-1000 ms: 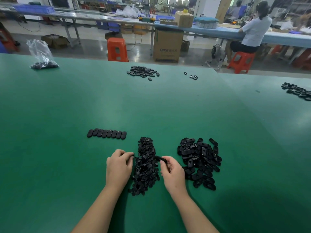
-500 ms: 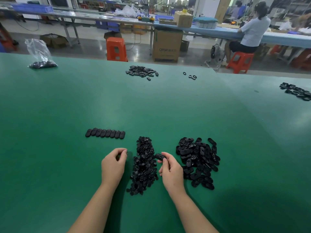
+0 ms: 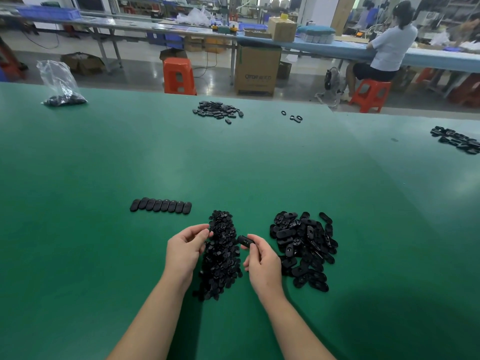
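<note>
Handling black parts on green bench (image 3: 104, 165).
Lower centre: curling left hand (image 3: 185, 252) against heap of small pieces (image 3: 222, 263), grip unclear; pinching oval shell (image 3: 244, 241) in right hand (image 3: 262, 266), between heap and shell pile (image 3: 304, 245).

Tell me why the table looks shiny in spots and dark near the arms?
Head view: pale patches on the table are lamp glare, likely; head view: the dark patch by the right hand, holding a black piece, is probably the person's shadow; head view: the lens bends the far edge.
</note>
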`<state>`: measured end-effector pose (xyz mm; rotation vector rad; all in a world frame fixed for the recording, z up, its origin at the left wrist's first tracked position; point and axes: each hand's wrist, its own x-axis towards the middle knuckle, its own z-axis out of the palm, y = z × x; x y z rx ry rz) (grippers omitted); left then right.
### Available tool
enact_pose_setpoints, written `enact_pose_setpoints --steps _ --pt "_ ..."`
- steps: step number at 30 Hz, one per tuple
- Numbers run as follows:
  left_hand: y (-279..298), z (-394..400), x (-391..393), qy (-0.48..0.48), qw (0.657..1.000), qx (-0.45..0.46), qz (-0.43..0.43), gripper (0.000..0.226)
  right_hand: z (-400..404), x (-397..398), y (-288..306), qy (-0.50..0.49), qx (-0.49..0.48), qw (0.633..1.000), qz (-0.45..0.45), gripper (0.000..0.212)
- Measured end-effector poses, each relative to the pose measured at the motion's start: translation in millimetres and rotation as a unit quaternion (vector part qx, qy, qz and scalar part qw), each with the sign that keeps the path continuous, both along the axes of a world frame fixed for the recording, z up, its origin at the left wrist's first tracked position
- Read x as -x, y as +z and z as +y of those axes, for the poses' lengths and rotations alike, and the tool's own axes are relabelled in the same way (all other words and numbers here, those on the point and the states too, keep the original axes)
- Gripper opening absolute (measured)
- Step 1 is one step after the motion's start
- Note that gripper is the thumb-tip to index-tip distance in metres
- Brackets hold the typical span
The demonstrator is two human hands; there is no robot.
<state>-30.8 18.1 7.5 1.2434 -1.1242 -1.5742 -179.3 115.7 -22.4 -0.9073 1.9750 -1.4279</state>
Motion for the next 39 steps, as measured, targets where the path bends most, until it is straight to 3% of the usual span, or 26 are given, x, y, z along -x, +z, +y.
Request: enact_pose_setpoints --steps 4,8,13,19,30,35,39 --pt "0 0 4 -0.017 1.000 0.012 -0.016 0.012 1 1 -1 0.002 -0.001 1.000 0.002 0.027" --pt "3 4 11 -0.054 0.991 0.070 -0.105 0.014 1 1 -2 0.000 0.007 1.000 -0.004 0.022" --pt "12 13 33 -0.116 0.950 0.174 -0.233 0.016 -2 0 -3 -0.003 0.023 1.000 -0.005 0.021" --pt "16 22 53 -0.142 0.920 0.194 -0.310 0.013 -3 2 -6 -0.001 0.013 1.000 0.027 0.017" --pt "16 22 56 -0.149 0.916 0.191 -0.318 0.015 -3 3 -5 -0.002 0.005 0.999 0.032 0.017" --pt "16 21 58 -0.117 0.904 0.221 -0.346 0.013 -1 5 -1 0.002 0.019 1.000 -0.018 0.022" --pt "16 17 57 -0.148 0.925 0.163 -0.309 0.018 1 5 0 0.003 0.022 0.999 -0.038 0.021"
